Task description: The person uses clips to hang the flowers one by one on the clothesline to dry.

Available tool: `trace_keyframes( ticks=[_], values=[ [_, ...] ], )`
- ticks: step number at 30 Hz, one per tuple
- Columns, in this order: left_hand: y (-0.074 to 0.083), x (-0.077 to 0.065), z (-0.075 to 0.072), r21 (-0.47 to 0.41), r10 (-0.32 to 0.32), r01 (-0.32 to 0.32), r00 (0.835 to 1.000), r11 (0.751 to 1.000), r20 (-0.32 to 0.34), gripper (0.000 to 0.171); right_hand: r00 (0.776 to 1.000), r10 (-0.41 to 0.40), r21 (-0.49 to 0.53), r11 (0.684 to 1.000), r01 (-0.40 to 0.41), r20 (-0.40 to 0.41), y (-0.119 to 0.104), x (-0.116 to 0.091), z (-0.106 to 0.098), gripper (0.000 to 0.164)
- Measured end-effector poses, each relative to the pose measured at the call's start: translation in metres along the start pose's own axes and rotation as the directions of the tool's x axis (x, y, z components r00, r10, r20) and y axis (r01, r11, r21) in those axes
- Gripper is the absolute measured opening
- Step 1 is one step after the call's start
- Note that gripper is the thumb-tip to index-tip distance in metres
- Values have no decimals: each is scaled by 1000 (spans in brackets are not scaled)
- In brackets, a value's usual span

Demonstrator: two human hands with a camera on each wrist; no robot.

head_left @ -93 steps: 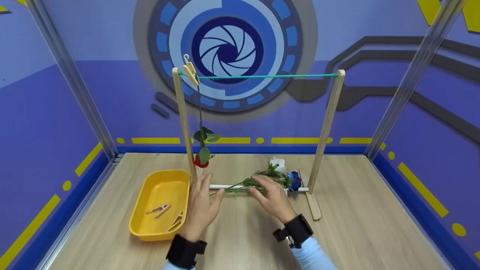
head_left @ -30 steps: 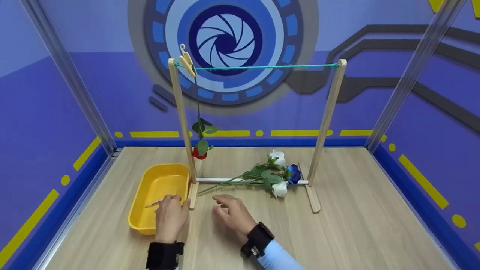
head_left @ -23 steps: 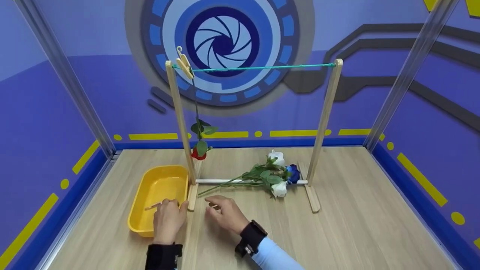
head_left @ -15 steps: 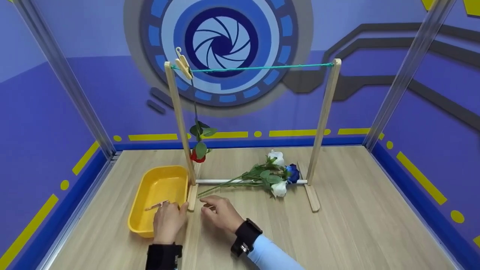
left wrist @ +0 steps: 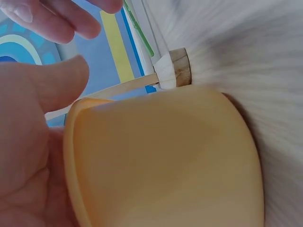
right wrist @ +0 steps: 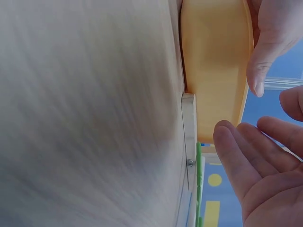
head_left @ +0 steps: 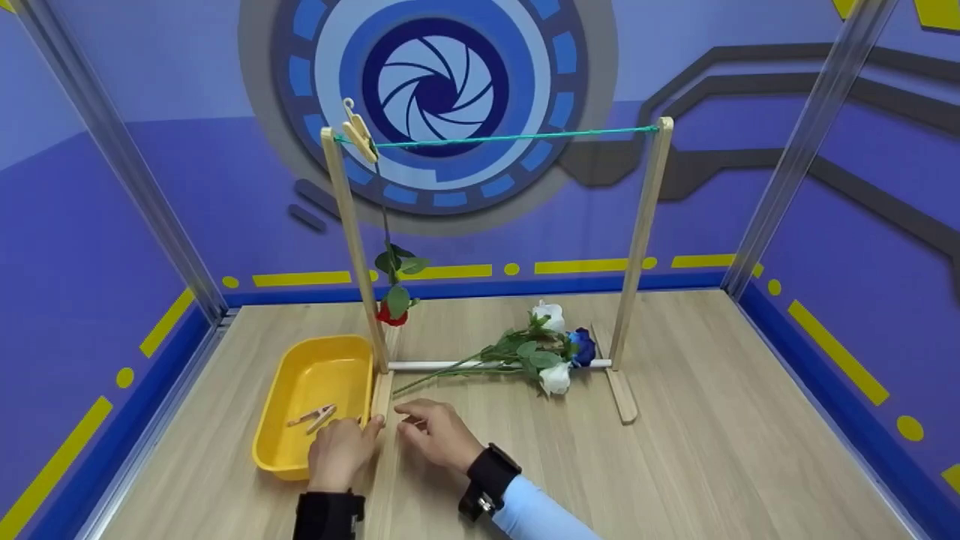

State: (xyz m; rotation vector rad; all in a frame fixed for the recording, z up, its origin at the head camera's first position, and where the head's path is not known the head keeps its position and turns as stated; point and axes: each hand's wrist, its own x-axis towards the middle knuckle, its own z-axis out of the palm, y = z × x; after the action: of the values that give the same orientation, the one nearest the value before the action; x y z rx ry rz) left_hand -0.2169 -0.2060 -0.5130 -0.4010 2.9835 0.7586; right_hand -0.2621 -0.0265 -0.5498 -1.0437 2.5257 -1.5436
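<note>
My left hand [head_left: 341,454] reaches over the near right rim of the yellow tray [head_left: 274,405]. Its thumb stays by the rim; the fingers are hidden inside, so whether they hold anything does not show. A clothespin [head_left: 322,418] lies in the tray just beyond the knuckles. My right hand [head_left: 441,435] hovers right of the tray with loosely bent fingers and nothing in them, as the right wrist view confirms. Beyond it lie artificial roses: two white roses [head_left: 555,379] and a blue rose [head_left: 582,347]. A red rose [head_left: 393,311] hangs head down from a clothespin [head_left: 360,139].
A wooden frame with a left post [head_left: 352,247] and a right post [head_left: 641,247] carries a green cord [head_left: 517,137]. Its white bottom bar [head_left: 420,365] passes under the rose stems. The frame's left foot [head_left: 382,397] stands beside the tray.
Both hands have left the roses lying by the bar. My left hand went left and down to the tray; my right hand followed leftward and now hovers near it.
</note>
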Motion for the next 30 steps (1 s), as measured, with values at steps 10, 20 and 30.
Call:
trace_keyframes(
  ticks=[10,20,30],
  values=[
    [-2,1,3,6,26,-26,1000,1000,-18,52,1000,6,-5,1000,-6,12,2,-2,0,28],
    [-3,2,6,-40,94,-105,973,994,-209,45,1000,-23,-13,1000,23,-9,7,-7,1,26],
    [9,-3,5,-76,138,-195,874,978,-465,35,998,-16,25,1000,18,-53,11,-17,-9,26]
  ],
)
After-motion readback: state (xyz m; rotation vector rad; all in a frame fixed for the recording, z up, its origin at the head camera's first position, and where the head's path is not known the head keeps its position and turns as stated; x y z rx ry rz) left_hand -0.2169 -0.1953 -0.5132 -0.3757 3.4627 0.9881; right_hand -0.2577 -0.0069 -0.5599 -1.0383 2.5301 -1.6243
